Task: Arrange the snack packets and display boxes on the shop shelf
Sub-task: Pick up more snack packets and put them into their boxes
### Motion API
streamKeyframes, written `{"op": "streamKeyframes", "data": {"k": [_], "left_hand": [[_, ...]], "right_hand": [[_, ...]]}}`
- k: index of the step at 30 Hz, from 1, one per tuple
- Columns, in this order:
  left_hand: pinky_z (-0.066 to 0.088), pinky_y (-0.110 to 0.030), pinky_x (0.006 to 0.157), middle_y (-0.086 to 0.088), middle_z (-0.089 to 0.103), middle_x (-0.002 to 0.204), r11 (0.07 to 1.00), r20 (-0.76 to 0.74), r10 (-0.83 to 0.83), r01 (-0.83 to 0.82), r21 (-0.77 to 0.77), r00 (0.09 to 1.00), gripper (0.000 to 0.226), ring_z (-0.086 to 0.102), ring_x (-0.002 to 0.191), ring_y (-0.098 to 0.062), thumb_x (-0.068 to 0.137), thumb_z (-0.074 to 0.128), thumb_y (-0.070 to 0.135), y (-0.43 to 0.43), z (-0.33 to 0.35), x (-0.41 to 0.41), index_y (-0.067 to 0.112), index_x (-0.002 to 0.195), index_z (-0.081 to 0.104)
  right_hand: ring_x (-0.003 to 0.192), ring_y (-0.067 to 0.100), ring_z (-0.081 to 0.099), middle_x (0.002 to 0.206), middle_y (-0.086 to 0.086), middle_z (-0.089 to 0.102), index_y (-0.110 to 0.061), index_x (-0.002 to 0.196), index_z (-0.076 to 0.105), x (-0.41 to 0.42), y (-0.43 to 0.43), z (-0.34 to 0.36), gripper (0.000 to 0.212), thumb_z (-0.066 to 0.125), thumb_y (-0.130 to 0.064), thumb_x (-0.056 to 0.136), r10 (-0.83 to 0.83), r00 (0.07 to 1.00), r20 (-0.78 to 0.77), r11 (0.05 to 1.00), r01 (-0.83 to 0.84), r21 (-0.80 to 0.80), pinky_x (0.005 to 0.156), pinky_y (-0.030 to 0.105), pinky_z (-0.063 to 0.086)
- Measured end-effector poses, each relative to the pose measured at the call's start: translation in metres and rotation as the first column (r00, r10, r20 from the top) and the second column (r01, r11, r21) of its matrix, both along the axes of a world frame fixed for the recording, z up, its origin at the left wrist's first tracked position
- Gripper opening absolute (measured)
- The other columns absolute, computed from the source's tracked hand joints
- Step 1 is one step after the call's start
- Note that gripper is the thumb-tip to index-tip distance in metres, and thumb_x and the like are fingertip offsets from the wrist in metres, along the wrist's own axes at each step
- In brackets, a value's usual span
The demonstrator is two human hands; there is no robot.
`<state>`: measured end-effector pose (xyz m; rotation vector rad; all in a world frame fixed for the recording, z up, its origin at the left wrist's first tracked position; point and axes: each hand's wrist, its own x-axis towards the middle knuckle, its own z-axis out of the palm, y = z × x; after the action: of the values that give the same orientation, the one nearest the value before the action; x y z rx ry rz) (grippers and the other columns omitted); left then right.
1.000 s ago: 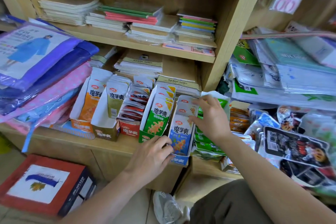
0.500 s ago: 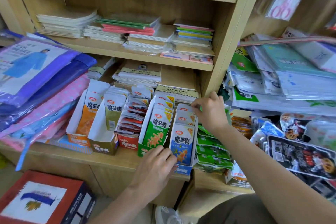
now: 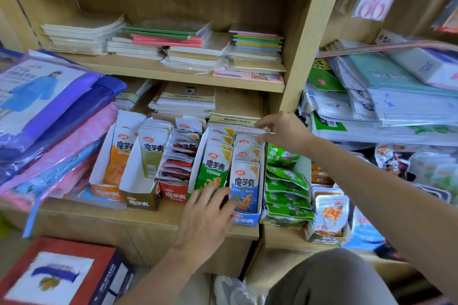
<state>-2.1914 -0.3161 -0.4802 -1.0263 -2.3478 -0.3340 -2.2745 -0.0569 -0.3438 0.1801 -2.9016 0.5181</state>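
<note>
Squaring the blue display box on the lower shelf

At lower centre the left hand (image 3: 207,215) lies spread, fingertips (image 3: 224,192) on the blue display box (image 3: 246,215) front; the right hand (image 3: 282,129), centre frame, pinches its rear flap. Best pushed straight back, both ends together, so the upright packets (image 3: 245,181) don't topple. The green box (image 3: 210,173) touches it on the left; loose green packets (image 3: 287,190) crowd the right.
</note>
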Motion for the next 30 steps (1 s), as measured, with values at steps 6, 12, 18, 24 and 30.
{"op": "streamKeyframes", "data": {"k": [6, 12, 18, 24, 30], "left_hand": [[0.047, -0.036, 0.079, 0.005, 0.063, 0.109, 1.000, 0.141, 0.018, -0.021, 0.021, 0.990, 0.026, 0.061, 0.097, -0.019, 0.078, 0.082, 0.045, 0.000, 0.001, -0.008, 0.024, 0.090, 0.072], [0.052, -0.039, 0.064, 0.000, 0.058, 0.093, 0.982, 0.199, 0.190, -0.181, -0.063, 0.961, 0.027, 0.060, 0.076, -0.021, 0.073, 0.087, 0.037, 0.019, 0.007, -0.014, 0.017, 0.085, 0.073], [0.044, -0.037, 0.093, 0.008, 0.066, 0.105, 0.983, 0.278, 0.183, -0.177, -0.045, 0.943, 0.025, 0.052, 0.107, -0.022, 0.079, 0.077, 0.046, 0.039, 0.038, -0.002, 0.032, 0.099, 0.075], [0.050, -0.030, 0.071, 0.012, 0.067, 0.092, 0.977, 0.300, -0.193, 0.153, 0.152, 0.934, 0.014, 0.057, 0.091, -0.014, 0.078, 0.082, 0.033, 0.046, 0.044, 0.015, 0.028, 0.090, 0.077], [0.028, -0.038, 0.120, 0.011, 0.049, 0.148, 0.971, 0.371, -0.176, 0.222, -0.085, 0.912, 0.050, 0.039, 0.136, -0.018, 0.101, 0.054, 0.037, 0.064, 0.017, 0.025, 0.029, 0.149, 0.045]], "right_hand": [[0.101, 0.010, 0.064, 0.112, -0.002, 0.072, -0.018, 0.116, 0.073, 0.099, 0.012, -0.036, 0.039, 0.081, -0.034, 0.081, -0.019, 0.992, -0.126, 0.997, 0.009, -0.077, 0.091, 0.040, 0.054], [0.146, 0.017, 0.024, 0.161, -0.009, 0.026, -0.038, 0.154, 0.025, 0.153, 0.009, -0.072, 0.107, 0.065, -0.080, 0.064, -0.053, 0.970, 0.238, 0.935, -0.035, 0.353, 0.116, 0.049, 0.023], [0.134, 0.023, 0.045, 0.149, -0.003, 0.047, -0.035, 0.151, 0.036, 0.143, 0.009, -0.054, 0.080, 0.075, -0.045, 0.081, -0.048, 0.983, 0.180, 0.928, -0.023, 0.371, 0.109, 0.039, 0.034], [0.107, 0.020, 0.063, 0.114, -0.005, 0.069, -0.028, 0.113, 0.070, 0.130, 0.017, -0.024, 0.028, 0.075, -0.034, 0.086, -0.153, 0.976, 0.155, 0.965, 0.113, 0.237, 0.085, 0.034, 0.051], [0.068, 0.020, 0.055, 0.068, -0.007, 0.057, -0.013, 0.091, 0.072, 0.103, 0.042, -0.010, 0.010, 0.075, -0.022, 0.087, -0.177, 0.984, 0.012, 0.984, 0.176, 0.038, 0.060, 0.029, 0.036]]}}
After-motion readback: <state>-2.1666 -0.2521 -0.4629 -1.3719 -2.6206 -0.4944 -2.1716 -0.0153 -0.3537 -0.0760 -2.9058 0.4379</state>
